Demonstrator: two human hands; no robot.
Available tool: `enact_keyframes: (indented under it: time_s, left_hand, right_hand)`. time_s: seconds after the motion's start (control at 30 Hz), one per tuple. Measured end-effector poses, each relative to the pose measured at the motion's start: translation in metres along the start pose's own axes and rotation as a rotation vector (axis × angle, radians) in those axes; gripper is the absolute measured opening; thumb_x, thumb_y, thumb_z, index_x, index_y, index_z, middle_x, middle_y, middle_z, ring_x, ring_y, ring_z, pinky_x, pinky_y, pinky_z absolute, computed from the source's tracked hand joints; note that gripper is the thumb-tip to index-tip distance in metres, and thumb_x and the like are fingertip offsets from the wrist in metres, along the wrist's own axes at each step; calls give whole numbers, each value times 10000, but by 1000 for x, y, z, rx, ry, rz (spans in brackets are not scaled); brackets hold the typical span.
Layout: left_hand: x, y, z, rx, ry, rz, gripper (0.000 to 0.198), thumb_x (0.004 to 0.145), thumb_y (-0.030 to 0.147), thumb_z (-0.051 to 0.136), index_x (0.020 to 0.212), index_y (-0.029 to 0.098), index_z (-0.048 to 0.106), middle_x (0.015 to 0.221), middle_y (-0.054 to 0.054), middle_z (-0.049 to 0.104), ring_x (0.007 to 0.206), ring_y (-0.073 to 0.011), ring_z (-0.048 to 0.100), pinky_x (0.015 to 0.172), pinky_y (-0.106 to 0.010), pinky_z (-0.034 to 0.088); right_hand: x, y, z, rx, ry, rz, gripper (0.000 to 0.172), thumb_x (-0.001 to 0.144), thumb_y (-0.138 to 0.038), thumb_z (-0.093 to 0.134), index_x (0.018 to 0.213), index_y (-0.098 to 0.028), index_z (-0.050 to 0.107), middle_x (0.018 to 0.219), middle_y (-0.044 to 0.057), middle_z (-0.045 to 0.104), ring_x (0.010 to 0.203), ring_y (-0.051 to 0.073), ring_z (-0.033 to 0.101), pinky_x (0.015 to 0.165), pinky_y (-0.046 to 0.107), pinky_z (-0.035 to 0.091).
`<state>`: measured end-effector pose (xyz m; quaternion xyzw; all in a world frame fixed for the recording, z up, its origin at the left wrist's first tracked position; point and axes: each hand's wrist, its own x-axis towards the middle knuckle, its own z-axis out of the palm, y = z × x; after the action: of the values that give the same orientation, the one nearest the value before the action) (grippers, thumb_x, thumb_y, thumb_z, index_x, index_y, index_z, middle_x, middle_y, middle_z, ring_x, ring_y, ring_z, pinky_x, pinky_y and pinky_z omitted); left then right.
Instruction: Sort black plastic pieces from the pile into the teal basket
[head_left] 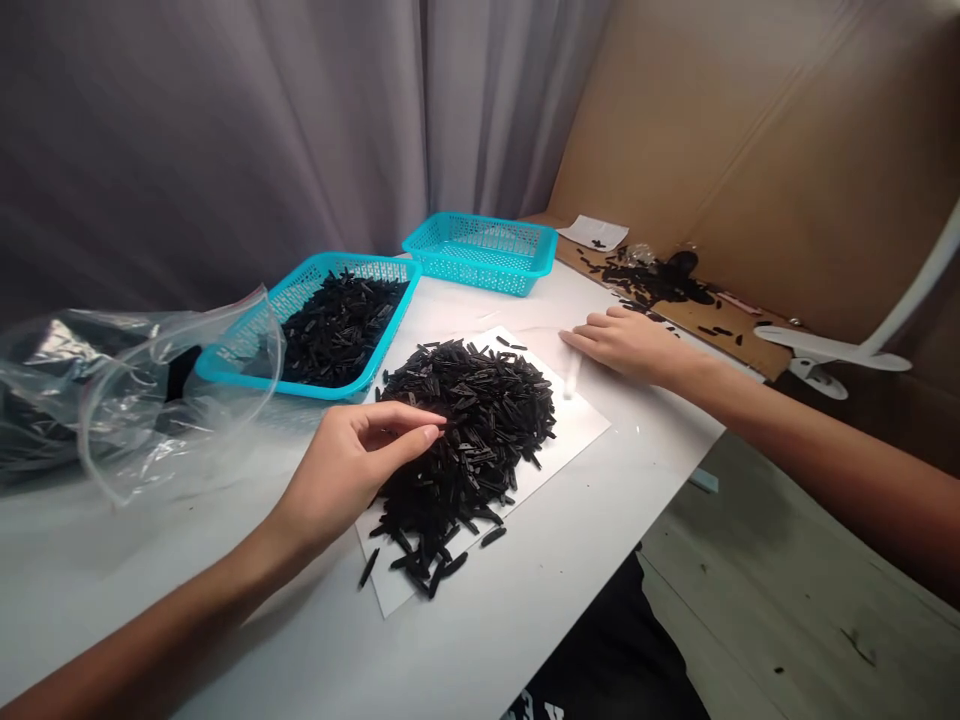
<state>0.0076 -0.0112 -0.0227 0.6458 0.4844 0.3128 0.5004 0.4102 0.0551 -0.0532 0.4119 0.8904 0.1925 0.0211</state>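
A heap of small black plastic strips (465, 450) lies on a white sheet (577, 430), with a few strips scattered at its lower edge. My left hand (352, 470) sits at the heap's left side, its fingertips over the strips and slightly apart. I cannot see any strip held in it. My right hand (622, 345) rests palm down on the white table (480, 620), fingers together, just beyond the sheet's far corner. It holds nothing.
Two teal mesh baskets stand at the back: one (382, 345) full of black strips, the other (480, 255) behind it. A clear plastic bag (142, 390) lies at the left. A brown board (739, 330) with spilled strips runs along the right, near a white clamp (825, 355).
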Motion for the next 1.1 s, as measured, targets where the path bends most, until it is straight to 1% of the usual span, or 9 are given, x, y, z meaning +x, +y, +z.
enact_keyframes:
  time_s: [0.13,0.3,0.37,0.43,0.6,0.77,0.9,1.0,1.1]
  left_hand:
    - [0,1,0,-10,-8,-39,217,779,434,789,884,253,846,955,-46,825,867,-195,740,732,-227,534]
    - [0,-3,-2,-90,-6,-69,226,766,457,815,872,260,842,970,-40,819,886,-187,725,746,-231,522]
    - [0,-5,-2,-112,1,-78,217,762,455,824,857,261,840,959,-36,818,882,-182,721,754,-233,522]
    - [1,-7,-2,-115,-2,-82,206,763,448,826,849,262,840,922,-31,815,867,-177,717,756,-234,521]
    - [5,-9,-1,-107,1,-86,193,762,443,824,832,264,838,917,-24,813,857,-168,711,751,-228,511]
    - [4,-9,-1,-105,3,-85,209,761,457,827,810,254,830,887,-18,805,826,-158,701,727,-218,502]
    - [2,-7,-1,-124,16,-75,227,771,468,829,815,245,826,858,-12,797,807,-152,701,730,-210,514]
    - [1,-5,0,-136,28,-65,247,769,474,835,813,232,827,851,-19,800,805,-158,713,734,-208,530]
    - [-1,-2,0,-151,59,-57,254,758,472,848,824,228,831,861,-23,809,808,-163,725,741,-207,544]
  right_hand:
    - [2,5,-2,6,84,79,199,912,-116,541,766,-190,654,739,99,724,720,214,609,658,318,384]
    - [6,-1,7,8,413,421,222,953,-168,445,982,-142,664,743,109,708,608,227,614,562,331,381]
    - [10,-14,10,59,516,473,251,981,-182,424,1043,-137,663,775,105,735,561,208,626,557,329,428]
    - [14,-30,9,138,560,434,246,987,-189,443,1029,-154,683,853,111,777,594,201,679,586,321,490]
    - [28,-67,-7,327,512,241,210,989,-202,515,1002,-221,724,927,58,818,769,205,767,699,311,573]
    - [41,-97,-29,472,591,278,117,989,-222,610,918,-190,697,807,57,782,683,192,743,635,305,572]
    - [43,-142,-57,706,665,314,29,947,-184,711,931,-207,705,833,18,805,703,155,771,685,254,605]
    - [44,-176,-75,999,701,350,311,902,-120,747,1190,-215,681,939,19,841,821,171,818,752,237,641]
    - [47,-195,-83,1059,760,359,215,857,-87,776,1021,-221,744,926,21,846,785,172,821,729,232,660]
